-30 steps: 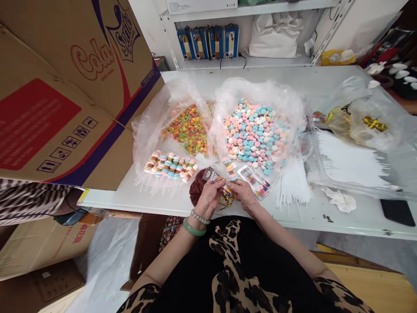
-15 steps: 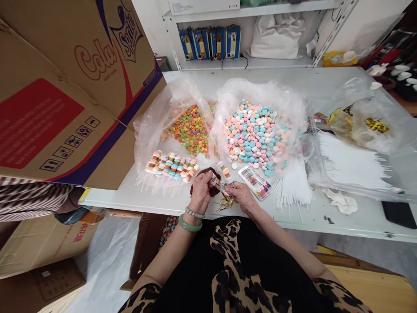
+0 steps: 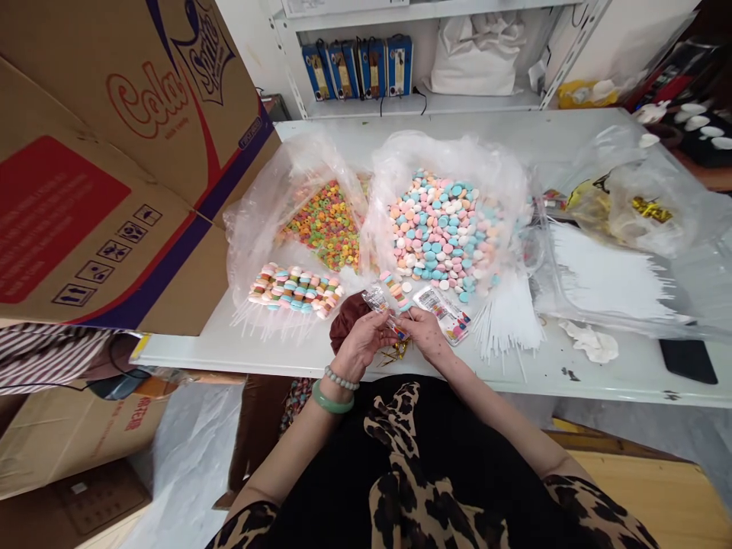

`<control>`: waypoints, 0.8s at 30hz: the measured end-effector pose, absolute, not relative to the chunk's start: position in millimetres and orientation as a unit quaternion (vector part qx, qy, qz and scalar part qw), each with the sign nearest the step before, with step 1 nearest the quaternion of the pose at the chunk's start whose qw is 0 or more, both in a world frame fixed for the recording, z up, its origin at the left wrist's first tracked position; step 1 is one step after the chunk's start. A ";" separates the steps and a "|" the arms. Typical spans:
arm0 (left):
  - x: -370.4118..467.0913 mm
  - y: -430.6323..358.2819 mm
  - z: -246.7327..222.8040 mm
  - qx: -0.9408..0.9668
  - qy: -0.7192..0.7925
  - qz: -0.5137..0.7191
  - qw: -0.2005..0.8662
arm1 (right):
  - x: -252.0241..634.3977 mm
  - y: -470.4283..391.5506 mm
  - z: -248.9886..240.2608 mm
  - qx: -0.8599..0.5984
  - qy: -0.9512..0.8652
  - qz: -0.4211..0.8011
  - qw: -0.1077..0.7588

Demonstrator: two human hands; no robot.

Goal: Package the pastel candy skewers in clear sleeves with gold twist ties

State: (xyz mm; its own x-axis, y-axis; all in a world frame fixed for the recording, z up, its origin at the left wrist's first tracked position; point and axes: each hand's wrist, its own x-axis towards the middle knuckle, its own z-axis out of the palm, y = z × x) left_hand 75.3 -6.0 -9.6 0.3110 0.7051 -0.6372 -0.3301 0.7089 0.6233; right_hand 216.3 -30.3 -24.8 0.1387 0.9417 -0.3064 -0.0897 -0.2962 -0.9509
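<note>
A small clear printed plastic bag [image 3: 376,297] is pinched in my left hand [image 3: 364,339]. Beside it stands a candy skewer [image 3: 394,288] of stacked pastel pieces, and my right hand [image 3: 428,334] has closed fingers at its lower end. The skewer's top sticks up beside the bag, apparently outside it. Under my hands lie gold twist ties [image 3: 394,352], partly hidden. A brown cloth-like bundle [image 3: 345,319] rests just left of the bag. Close to my right hand lies a stack of printed bags [image 3: 443,311].
Finished candy skewers [image 3: 294,290] lie at left. Behind are an open bag of ring candies [image 3: 329,225] and a bag of pastel candies [image 3: 438,229]. White sticks [image 3: 508,320] fan out at right, near a phone-like black object [image 3: 688,361]. A tall carton [image 3: 114,168] borders the left.
My left hand has moved down and right, and the small bag now stands more upright, showing above the fingers. The brown bundle is more exposed. The whole view has shifted slightly.
</note>
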 end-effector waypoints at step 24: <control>47.7 23.7 -13.1 -0.021 0.460 0.485 0.743 | 264.0 -68.5 -11.1 -0.635 -0.599 0.325 0.363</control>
State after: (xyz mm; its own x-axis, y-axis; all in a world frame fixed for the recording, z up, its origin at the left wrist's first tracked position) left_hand 47.7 23.7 -13.1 0.1063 0.7019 -0.7043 -0.7397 0.5292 0.4158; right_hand 264.0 -68.5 -11.1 0.0697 0.9973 0.0215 0.5251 -0.0184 -0.8509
